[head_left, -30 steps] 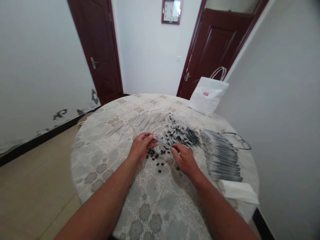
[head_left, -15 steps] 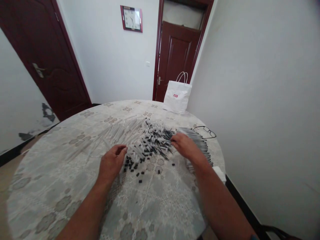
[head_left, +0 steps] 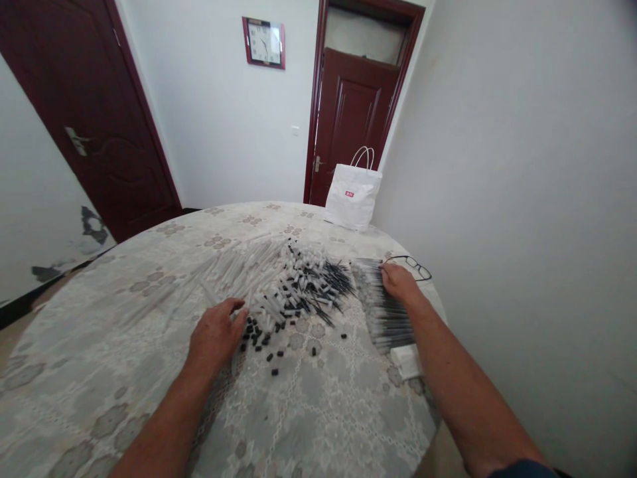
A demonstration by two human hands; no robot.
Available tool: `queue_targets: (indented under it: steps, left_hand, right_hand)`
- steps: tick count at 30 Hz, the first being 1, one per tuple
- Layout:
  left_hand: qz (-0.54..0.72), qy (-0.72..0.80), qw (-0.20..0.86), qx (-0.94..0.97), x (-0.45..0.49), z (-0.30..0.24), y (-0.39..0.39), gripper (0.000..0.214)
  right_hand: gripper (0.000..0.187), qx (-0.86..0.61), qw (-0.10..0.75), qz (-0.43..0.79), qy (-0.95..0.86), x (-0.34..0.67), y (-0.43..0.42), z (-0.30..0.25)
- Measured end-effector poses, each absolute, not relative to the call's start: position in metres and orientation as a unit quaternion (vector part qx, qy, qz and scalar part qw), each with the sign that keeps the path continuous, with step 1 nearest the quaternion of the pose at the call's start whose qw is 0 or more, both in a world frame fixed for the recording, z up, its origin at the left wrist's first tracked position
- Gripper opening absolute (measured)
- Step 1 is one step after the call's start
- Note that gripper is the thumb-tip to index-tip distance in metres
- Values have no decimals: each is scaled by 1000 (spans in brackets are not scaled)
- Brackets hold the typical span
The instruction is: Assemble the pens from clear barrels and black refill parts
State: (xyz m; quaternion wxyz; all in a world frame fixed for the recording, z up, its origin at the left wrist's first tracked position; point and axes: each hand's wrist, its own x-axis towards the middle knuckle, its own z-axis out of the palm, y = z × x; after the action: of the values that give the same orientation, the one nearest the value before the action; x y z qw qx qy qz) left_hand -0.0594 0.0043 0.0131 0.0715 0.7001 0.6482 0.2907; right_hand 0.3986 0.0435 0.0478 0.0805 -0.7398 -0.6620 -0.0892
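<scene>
My right hand (head_left: 399,281) is over the upper part of a row of slim pens (head_left: 391,325) with clear and dark lengths, laid side by side. Its thumb and forefinger pinch the dark end of a pen at the top of the row. My left hand (head_left: 213,335) rests at the left of the parts pile, fingers curved and thumb apart, with nothing visible between them. Beside it lie small black plugs (head_left: 256,335) and short white caps (head_left: 271,309). Thin dark refills (head_left: 338,277) are heaped between the hands. Clear pen barrels (head_left: 243,265) spread out behind my left hand.
A white paper bag (head_left: 353,196) stands at the table's far edge. Eyeglasses (head_left: 418,267) lie beyond the pen row, and a small white block-like item (head_left: 407,362) sits at its near end. A patterned cloth covers the round table (head_left: 318,411). The wall is close on the right.
My right hand has moved right, from the refill heap to the top of the pen row. My left hand has shifted slightly left and down. The white item shows more fully.
</scene>
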Motion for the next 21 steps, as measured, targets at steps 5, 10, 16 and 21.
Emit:
queue_targets:
  steps: [5, 10, 16, 21]
  left_hand:
    - [279, 660, 81, 693, -56, 17, 2, 42]
    - [283, 656, 77, 696, -56, 16, 3, 41]
    - [288, 647, 63, 703, -58, 12, 3, 42]
    - [297, 646, 76, 699, -58, 12, 4, 42]
  right_hand:
    - [47, -754, 104, -122, -637, 386, 44, 28]
    - [48, -752, 102, -108, -642, 387, 56, 22]
    - [54, -755, 88, -77, -645, 389, 74, 25]
    - [60, -761, 66, -39, -644, 391, 87, 27]
